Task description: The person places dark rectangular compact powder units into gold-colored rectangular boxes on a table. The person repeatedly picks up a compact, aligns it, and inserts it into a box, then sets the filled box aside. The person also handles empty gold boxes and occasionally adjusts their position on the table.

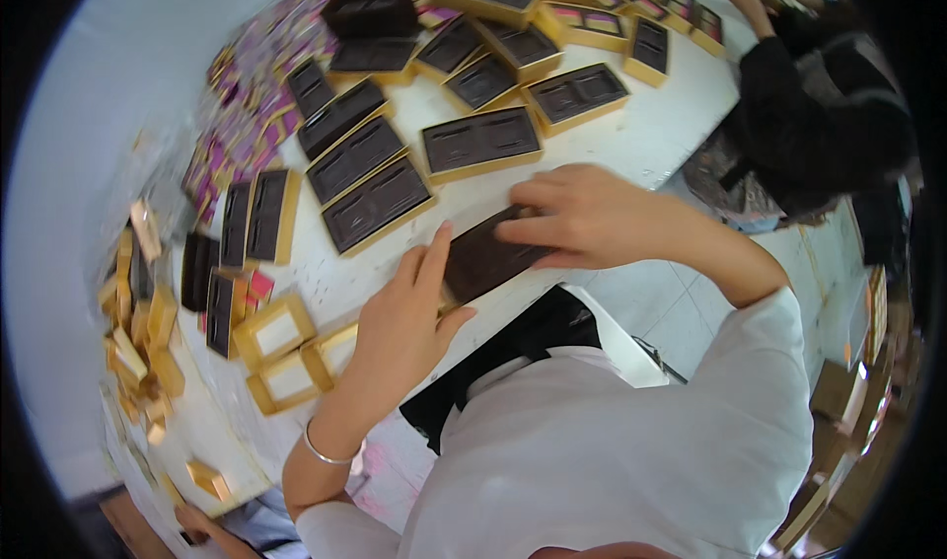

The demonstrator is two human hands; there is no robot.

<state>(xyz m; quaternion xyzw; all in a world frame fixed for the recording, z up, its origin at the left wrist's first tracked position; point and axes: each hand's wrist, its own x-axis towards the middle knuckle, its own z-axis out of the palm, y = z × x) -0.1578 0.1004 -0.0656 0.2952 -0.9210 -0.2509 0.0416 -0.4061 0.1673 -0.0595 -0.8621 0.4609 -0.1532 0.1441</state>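
A rectangular box with a dark molded insert lies near the table's front edge between my hands. My left hand rests at its left end, fingers spread along the side. My right hand is bent over its right end, with fingertips on the dark insert; the hand is slightly blurred. Just beyond lie more gold boxes with dark inserts, among them one behind my hands and one to the left. Empty gold box frames sit left of my left wrist.
Purple and gold wrapped pieces are heaped at the back left. Gold box parts pile up at the far left. Filled boxes stand at the back. Another person's dark sleeve is at the right, and another person's hand at the lower left.
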